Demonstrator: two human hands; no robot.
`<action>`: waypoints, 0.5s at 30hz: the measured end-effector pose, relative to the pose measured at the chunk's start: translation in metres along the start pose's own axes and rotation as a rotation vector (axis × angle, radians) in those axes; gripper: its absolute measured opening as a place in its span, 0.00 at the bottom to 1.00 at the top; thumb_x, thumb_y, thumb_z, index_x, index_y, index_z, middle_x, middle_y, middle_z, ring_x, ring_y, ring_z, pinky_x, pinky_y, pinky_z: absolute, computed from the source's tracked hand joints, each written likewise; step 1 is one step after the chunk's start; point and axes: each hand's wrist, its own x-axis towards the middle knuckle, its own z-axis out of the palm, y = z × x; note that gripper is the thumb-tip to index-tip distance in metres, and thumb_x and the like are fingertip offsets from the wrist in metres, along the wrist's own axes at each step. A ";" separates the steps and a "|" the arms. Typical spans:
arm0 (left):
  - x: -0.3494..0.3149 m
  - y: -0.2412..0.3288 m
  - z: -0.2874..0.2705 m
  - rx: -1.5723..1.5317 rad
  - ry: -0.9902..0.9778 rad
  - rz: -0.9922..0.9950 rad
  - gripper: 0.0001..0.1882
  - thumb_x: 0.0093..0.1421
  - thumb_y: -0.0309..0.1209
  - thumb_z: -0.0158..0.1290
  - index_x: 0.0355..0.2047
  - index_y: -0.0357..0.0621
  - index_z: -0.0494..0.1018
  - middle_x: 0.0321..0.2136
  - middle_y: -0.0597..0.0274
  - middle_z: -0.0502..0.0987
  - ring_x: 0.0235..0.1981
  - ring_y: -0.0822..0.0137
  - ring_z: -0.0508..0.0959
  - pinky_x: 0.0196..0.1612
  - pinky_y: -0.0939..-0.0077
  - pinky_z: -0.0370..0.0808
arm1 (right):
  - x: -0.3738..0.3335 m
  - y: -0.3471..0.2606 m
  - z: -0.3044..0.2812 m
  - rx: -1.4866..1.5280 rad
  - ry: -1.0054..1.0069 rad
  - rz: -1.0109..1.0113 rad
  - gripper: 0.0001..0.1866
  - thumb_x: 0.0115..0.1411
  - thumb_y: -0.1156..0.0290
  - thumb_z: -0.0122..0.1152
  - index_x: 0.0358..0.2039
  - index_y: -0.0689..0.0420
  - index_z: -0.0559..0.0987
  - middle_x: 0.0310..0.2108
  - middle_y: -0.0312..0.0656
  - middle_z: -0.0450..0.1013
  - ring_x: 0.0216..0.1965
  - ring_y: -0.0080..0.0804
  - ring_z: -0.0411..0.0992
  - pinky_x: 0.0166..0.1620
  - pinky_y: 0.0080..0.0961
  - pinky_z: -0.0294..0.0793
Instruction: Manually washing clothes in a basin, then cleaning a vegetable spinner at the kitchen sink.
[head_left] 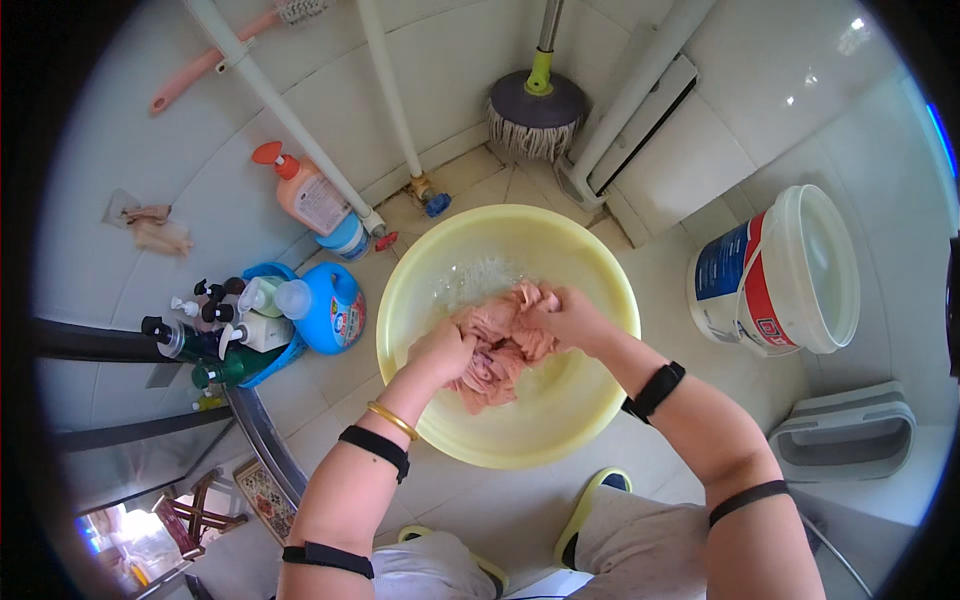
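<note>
Both hands knead pink cloth [497, 345] in yellow basin [600, 270], bucket [790, 270] nearby.

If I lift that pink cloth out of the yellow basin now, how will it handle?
Probably floppy: the pink cloth bunches in folds between the left hand and right hand. Likely heavy and dripping, since it sits in sudsy water in the yellow basin. Possibly slippery from the soap.

Bare forearms, black bands [374, 451], gold bangle [392, 420], grey trousers [640, 545].
</note>
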 end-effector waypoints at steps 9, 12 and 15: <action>-0.024 0.003 0.023 0.679 0.022 0.134 0.23 0.56 0.47 0.50 0.45 0.43 0.74 0.43 0.45 0.76 0.44 0.53 0.77 0.45 0.61 0.74 | -0.002 0.072 -0.012 -0.766 -0.335 -0.144 0.32 0.54 0.59 0.62 0.60 0.47 0.66 0.49 0.54 0.68 0.48 0.41 0.70 0.49 0.34 0.72; -0.028 -0.009 0.053 0.754 0.327 0.658 0.41 0.52 0.55 0.53 0.62 0.46 0.58 0.61 0.41 0.56 0.61 0.44 0.60 0.60 0.49 0.58 | -0.021 0.021 0.022 -1.000 -0.159 0.046 0.42 0.55 0.46 0.58 0.66 0.45 0.54 0.63 0.58 0.51 0.61 0.54 0.57 0.60 0.43 0.59; -0.009 0.000 0.065 0.772 -0.141 0.484 0.51 0.50 0.61 0.52 0.67 0.49 0.47 0.67 0.45 0.37 0.66 0.37 0.40 0.64 0.40 0.37 | 0.000 0.036 0.053 -1.178 -0.227 -0.050 0.46 0.55 0.39 0.50 0.68 0.46 0.47 0.67 0.57 0.40 0.64 0.67 0.44 0.62 0.54 0.49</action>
